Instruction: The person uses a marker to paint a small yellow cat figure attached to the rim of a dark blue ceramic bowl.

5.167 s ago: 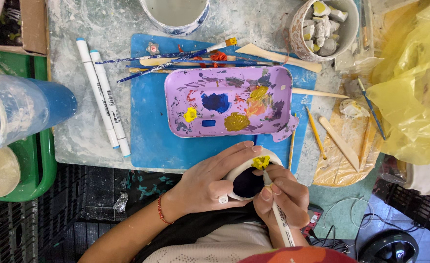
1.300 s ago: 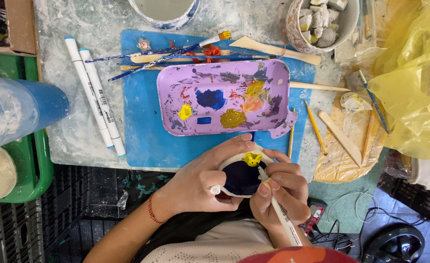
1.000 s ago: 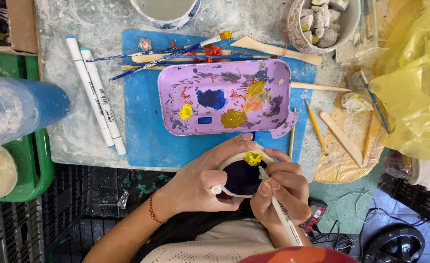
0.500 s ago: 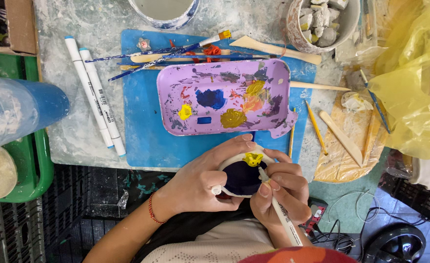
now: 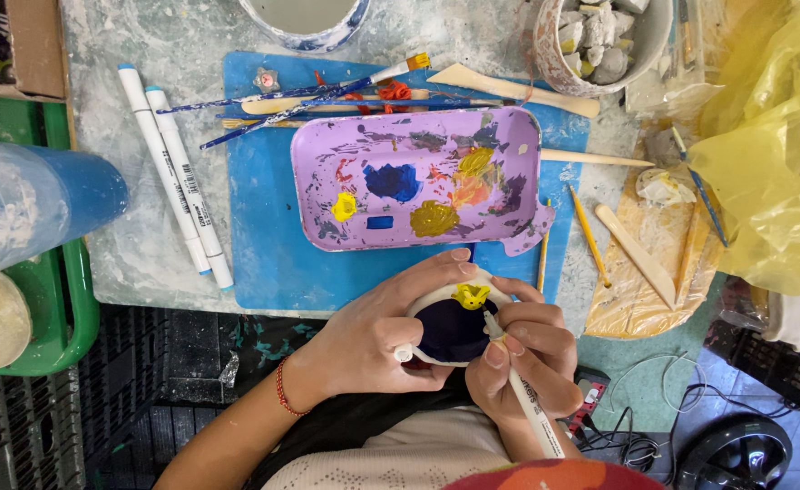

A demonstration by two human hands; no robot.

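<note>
My left hand [image 5: 377, 331] cups a small round clay dish [image 5: 450, 327] with a dark blue inside and a yellow figure on its rim. My right hand [image 5: 531, 358] grips a white paint marker [image 5: 522, 395], its tip touching the dish just below the yellow figure. Both hands are held close to my body, below the table's front edge. A lilac paint tray [image 5: 418, 177] with blue, yellow, orange and ochre blobs lies on a blue mat [image 5: 264, 245] just beyond the hands.
Two white markers [image 5: 178, 177] lie left of the mat. Brushes and wooden tools [image 5: 327, 91] lie behind the tray. A blue cup [image 5: 46, 204] stands at left, a pot of clay bits [image 5: 600, 41] at back right, a yellow bag [image 5: 772, 145] at right. Cables lie on the floor.
Since the oldest frame the dish has tilted so its dark blue inside shows. Over the last second the hands and marker have barely moved.
</note>
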